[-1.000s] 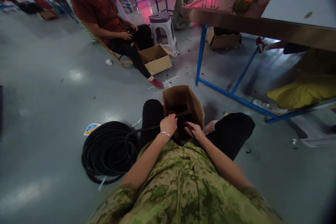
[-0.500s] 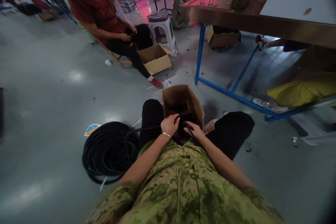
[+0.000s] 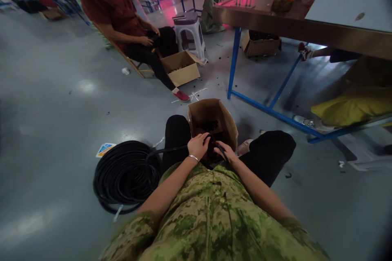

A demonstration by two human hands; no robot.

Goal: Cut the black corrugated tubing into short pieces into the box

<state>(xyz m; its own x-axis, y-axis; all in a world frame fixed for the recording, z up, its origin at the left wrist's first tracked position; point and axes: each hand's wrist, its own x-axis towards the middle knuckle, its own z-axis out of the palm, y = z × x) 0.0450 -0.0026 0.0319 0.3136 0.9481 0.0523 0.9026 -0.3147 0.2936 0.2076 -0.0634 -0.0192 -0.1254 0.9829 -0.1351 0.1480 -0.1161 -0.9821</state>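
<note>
I sit with an open cardboard box (image 3: 226, 120) between my knees; dark small parts lie inside it. My left hand (image 3: 198, 145), with a bracelet on the wrist, is closed round a black hose (image 3: 167, 151) at the box's near rim. That hose runs left to a large black coil (image 3: 124, 175) on the floor. My right hand (image 3: 226, 151) is closed beside the left, pinching a thin dark tool or hose end that I cannot make out clearly. Both hands nearly touch over the box opening.
A seated person in a red top (image 3: 122, 20) works across the floor beside another open cardboard box (image 3: 181, 68). A white stool (image 3: 190, 32) stands behind. A blue-legged table (image 3: 294, 24) fills the right, with a yellow sack (image 3: 352, 108) and a box (image 3: 260, 45) underneath.
My left hand's fingers have shifted slightly forward along the hose over the box. My right hand stays almost where it was.
</note>
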